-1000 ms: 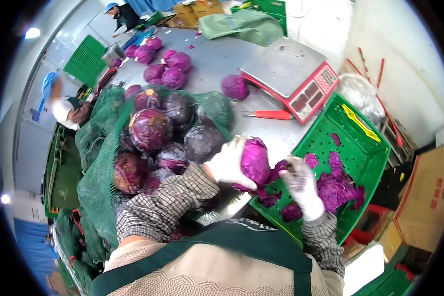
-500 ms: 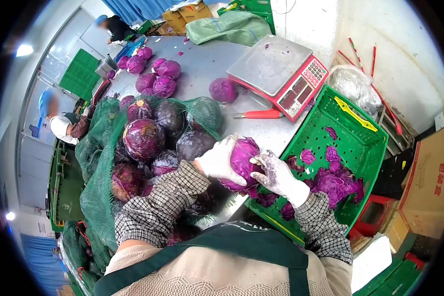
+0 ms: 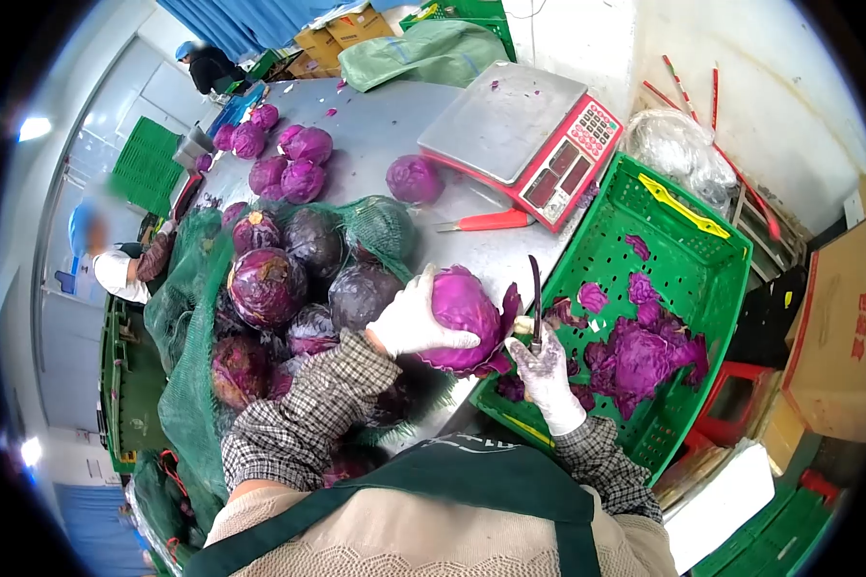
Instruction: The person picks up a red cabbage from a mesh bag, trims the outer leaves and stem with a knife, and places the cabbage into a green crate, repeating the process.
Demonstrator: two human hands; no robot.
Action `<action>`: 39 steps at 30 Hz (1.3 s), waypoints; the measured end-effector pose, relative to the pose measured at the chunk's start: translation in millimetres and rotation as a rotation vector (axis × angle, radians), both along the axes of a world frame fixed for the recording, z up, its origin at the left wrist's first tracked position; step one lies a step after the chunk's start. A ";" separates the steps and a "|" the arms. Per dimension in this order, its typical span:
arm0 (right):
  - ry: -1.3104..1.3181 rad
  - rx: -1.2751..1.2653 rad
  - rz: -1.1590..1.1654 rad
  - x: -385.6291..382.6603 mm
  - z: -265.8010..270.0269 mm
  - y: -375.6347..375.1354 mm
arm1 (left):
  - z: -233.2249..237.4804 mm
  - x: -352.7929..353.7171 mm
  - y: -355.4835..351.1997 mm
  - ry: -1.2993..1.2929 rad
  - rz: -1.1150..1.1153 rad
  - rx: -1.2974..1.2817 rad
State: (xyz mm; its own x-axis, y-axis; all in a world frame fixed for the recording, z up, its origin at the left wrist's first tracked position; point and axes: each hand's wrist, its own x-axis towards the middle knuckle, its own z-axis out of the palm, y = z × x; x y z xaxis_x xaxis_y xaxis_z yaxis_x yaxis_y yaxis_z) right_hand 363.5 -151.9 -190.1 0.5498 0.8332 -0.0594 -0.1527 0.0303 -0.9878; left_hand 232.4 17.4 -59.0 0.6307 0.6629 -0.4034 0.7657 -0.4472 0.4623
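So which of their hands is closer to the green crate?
Right. The right hand, holding a knife, hovers at the rim of the crate; the left hand grips a purple cabbage above the table.

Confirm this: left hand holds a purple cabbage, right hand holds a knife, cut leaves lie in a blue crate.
Wrong in one thing: the crate is green, not blue, as the head view shows. The left hand holds the cabbage, the right hand the knife, and leaves lie in the crate.
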 end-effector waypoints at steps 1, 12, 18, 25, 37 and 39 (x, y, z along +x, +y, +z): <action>-0.169 0.183 -0.088 -3.6 -8.0 9.8 | 0.9 -2.8 -3.6 -0.022 0.005 0.006; -0.240 0.098 -0.005 8.0 15.0 15.2 | -25.1 -24.4 -25.8 -0.247 0.252 -0.225; -0.264 0.012 0.099 23.5 -4.6 38.5 | -15.8 -9.9 -16.6 -0.208 -0.215 0.217; 0.641 0.289 -0.106 70.5 -81.8 -23.6 | -9.7 11.1 10.6 -0.282 0.226 -0.310; -0.134 0.045 -0.082 -12.6 -1.4 -19.6 | -5.5 37.3 25.2 -0.106 -0.352 0.667; -0.036 0.027 -0.057 -14.5 14.6 -13.4 | -32.1 37.7 32.8 -0.340 -0.252 0.361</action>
